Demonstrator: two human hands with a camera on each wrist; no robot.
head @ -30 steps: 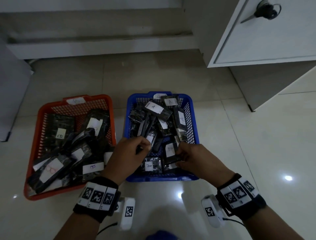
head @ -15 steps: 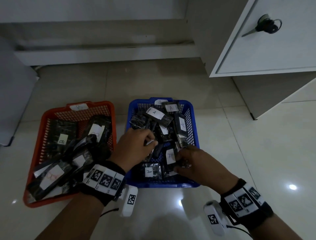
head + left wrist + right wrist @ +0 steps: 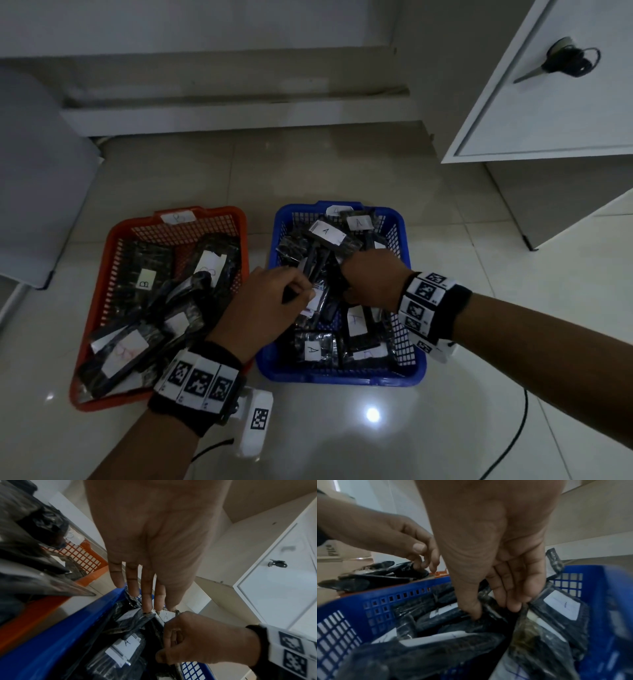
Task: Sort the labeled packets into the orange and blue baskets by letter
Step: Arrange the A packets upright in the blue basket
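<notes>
Both hands in blue basket (image 3: 409,371) beside orange basket (image 3: 99,284) of B-labelled packets (image 3: 145,274): left hand (image 3: 263,308) fingers curled, pinching a black packet (image 3: 317,298) mid-pile; right hand (image 3: 371,275) thumb and fingers dug between A-labelled packets (image 3: 327,233), grasp unclear.

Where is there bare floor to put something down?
Bare floor lies right of the blue basket, and in the strip between it and the orange basket. Both baskets are piled with packets.
</notes>
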